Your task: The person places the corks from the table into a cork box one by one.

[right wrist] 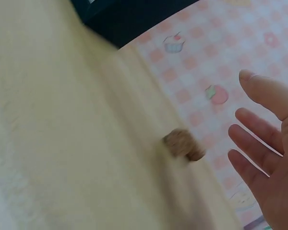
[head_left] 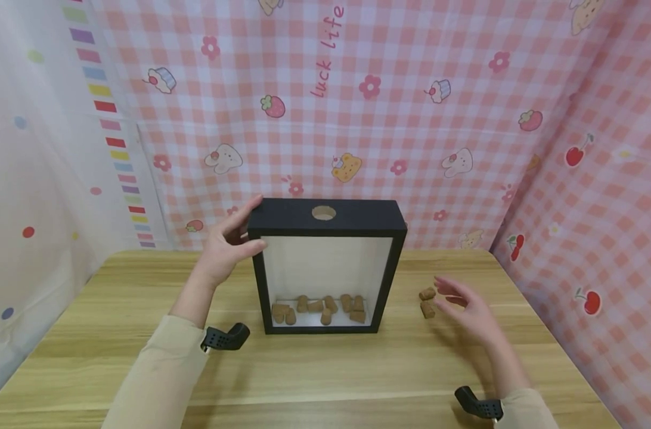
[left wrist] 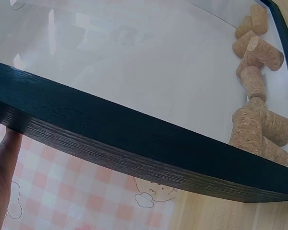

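A black shadow box frame with a clear front and a round hole in its top stands upright on the table. Several wine corks lie along its bottom; the left wrist view shows these corks close up. My left hand grips the box's upper left corner, thumb on the front edge and fingers around the side, partly hidden. To the right of the box, my right hand hovers with loosely bent, spread fingers beside two loose corks. Nothing is in that hand in the right wrist view.
Both hands work over a wood-grain table. A pink checked cloth hangs behind it and another patterned cloth along the right side. Black camera mounts sit on both wrists.
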{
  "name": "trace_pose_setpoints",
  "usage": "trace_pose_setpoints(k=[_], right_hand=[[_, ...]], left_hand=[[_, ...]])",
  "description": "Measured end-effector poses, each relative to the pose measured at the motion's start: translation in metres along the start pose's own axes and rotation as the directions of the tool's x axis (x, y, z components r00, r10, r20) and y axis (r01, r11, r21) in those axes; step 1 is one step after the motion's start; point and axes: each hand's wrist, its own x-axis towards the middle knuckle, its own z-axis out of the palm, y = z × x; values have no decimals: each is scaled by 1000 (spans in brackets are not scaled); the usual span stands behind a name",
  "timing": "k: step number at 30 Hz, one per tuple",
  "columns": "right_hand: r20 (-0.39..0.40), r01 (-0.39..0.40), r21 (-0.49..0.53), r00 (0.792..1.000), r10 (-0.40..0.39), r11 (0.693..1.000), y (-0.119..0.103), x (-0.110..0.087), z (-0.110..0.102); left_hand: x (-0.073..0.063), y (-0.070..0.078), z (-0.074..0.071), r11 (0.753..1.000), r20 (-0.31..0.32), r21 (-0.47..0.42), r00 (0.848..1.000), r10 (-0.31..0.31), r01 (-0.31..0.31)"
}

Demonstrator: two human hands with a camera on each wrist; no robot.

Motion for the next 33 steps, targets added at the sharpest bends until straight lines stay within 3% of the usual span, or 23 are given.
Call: trace_pose_setpoints(k=[6,18,24,33], right_hand=[[28,-29,2,999,29,1000,12,-7,10],[67,-8,-49,998,11,999,27,-10,19],[55,-75,-168,995,85,983,29,-11,21],[11,-74,-260,997,79,963,30,-9,26]], left_hand=[[0,1,0,1000,-2,3,1000,1,-1],[0,-2,0,1000,11,-19,1000,16,-16],[0,-2,0,1000,9,-13,1000,24,-23],[0,-1,0,1000,5,-7,1000,16,-16]])
